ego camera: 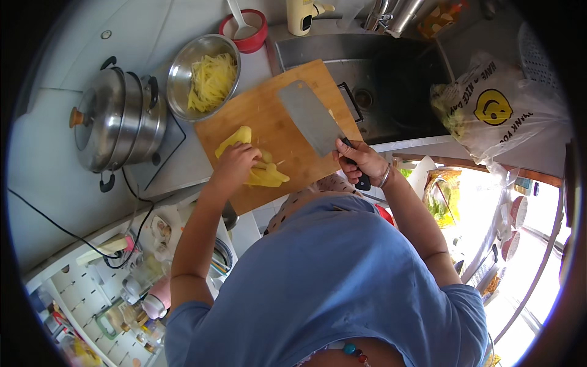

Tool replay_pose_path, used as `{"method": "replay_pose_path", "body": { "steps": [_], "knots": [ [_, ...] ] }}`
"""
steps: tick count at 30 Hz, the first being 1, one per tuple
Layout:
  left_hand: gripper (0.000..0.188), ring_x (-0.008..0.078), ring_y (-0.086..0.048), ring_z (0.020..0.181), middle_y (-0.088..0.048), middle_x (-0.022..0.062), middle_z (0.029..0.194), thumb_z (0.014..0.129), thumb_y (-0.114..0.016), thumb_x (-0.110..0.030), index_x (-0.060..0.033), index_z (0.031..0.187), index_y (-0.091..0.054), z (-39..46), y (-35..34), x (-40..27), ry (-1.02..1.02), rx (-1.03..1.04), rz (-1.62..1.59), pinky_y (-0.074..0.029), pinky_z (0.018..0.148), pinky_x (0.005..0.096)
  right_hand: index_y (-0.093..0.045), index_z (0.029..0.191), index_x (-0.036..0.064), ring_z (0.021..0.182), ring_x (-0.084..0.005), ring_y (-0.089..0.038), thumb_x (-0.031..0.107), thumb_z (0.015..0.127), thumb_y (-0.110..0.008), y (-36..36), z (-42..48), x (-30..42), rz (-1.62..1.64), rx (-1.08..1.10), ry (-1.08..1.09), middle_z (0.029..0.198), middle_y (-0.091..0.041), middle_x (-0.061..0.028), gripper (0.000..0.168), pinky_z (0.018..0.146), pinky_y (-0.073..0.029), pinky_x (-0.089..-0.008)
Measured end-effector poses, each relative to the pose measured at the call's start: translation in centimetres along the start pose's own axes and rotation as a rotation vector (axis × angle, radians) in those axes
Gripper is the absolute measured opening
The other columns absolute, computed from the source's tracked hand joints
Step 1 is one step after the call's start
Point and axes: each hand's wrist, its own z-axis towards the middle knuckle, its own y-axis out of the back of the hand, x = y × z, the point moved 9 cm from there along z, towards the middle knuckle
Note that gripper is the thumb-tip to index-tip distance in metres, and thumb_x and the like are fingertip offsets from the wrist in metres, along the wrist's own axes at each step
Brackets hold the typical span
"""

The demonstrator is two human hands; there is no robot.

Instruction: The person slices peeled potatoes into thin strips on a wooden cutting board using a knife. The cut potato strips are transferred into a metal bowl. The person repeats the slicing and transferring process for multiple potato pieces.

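My right hand [360, 161] grips the black handle of a cleaver [312, 117]. Its broad steel blade lies over the right part of a wooden cutting board [270, 108], pointing away from me. On the board's near left side, my left hand [237, 163] has its fingers curled over yellow peeled potato pieces [266, 176]; the fingertips hide part of them. One longer piece [236, 137] shows beyond the knuckles. Small yellow scraps stick to the board. Touching the board's far left corner is a steel bowl [176, 87] with yellow potato shreds [211, 80] inside.
A lidded steel steamer pot [114, 119] stands on a cooktop at left. Behind the bowl is a red bowl [257, 43] with a white spoon. The board overlaps the steel sink [394, 59]. A plastic bag [493, 103] sits right of it. A black cord [64, 225] hangs at left.
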Motion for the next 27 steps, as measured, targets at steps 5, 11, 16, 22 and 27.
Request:
{"method": "replay_pose_path", "body": {
  "steps": [5, 11, 16, 22, 27],
  "knots": [
    [0.034, 0.0305, -0.06, 0.117, -0.069, 0.0086, 0.113, 0.083, -0.079, -0.019, -0.0076, 0.113, -0.069, -1.7, 1.3, -2.9, -0.058, 0.073, 0.017, -0.045, 0.102, 0.0444, -0.058, 0.092, 0.006, 0.045, -0.0075, -0.04, 0.053, 0.1, -0.069, 0.7, -0.3, -1.6, -0.079, 0.015, -0.019, 0.06, -0.04, 0.0032, 0.049, 0.043, -0.035, -0.0255],
    [0.04, 0.0311, -0.06, 0.115, -0.067, 0.0068, 0.116, 0.08, -0.081, -0.015, -0.0086, 0.118, -0.067, -1.5, -0.3, -1.0, -0.023, -0.042, -0.008, -0.044, 0.102, 0.0436, -0.058, 0.094, 0.005, 0.046, -0.0074, -0.042, 0.052, 0.097, -0.073, 1.4, -0.7, -2.8, -0.132, -0.034, -0.033, 0.06, -0.044, 0.003, 0.05, 0.043, -0.036, -0.0258],
    [0.043, 0.0299, -0.061, 0.112, -0.066, 0.0073, 0.107, 0.074, -0.083, -0.003, -0.0073, 0.111, -0.063, 2.3, -1.0, -1.8, -0.164, 0.059, 0.197, -0.049, 0.095, 0.0407, -0.059, 0.095, 0.004, 0.045, -0.0073, -0.042, 0.05, 0.099, -0.073, 2.1, -0.4, -3.2, -0.157, -0.056, -0.014, 0.058, -0.043, 0.0031, 0.048, 0.042, -0.034, -0.0254],
    [0.035, 0.0294, -0.061, 0.108, -0.066, 0.0076, 0.1, 0.074, -0.083, -0.006, -0.0065, 0.102, -0.061, 4.2, -1.8, -1.4, -0.209, 0.269, 0.138, -0.051, 0.093, 0.0401, -0.059, 0.095, 0.004, 0.042, -0.0075, -0.041, 0.048, 0.1, -0.072, 2.4, -1.2, -2.5, -0.174, -0.101, 0.032, 0.055, -0.044, 0.0022, 0.046, 0.041, -0.032, -0.0248],
    [0.022, 0.0298, -0.064, 0.101, -0.067, 0.0103, 0.097, 0.083, -0.078, -0.008, -0.0033, 0.099, -0.063, 6.3, -1.2, -0.6, -0.161, 0.147, -0.037, -0.052, 0.088, 0.0425, -0.06, 0.094, 0.003, 0.046, -0.008, -0.043, 0.049, 0.099, -0.073, 3.3, -1.8, -3.5, -0.133, -0.097, 0.037, 0.059, -0.046, 0.0027, 0.048, 0.042, -0.035, -0.0259]
  ]
}}
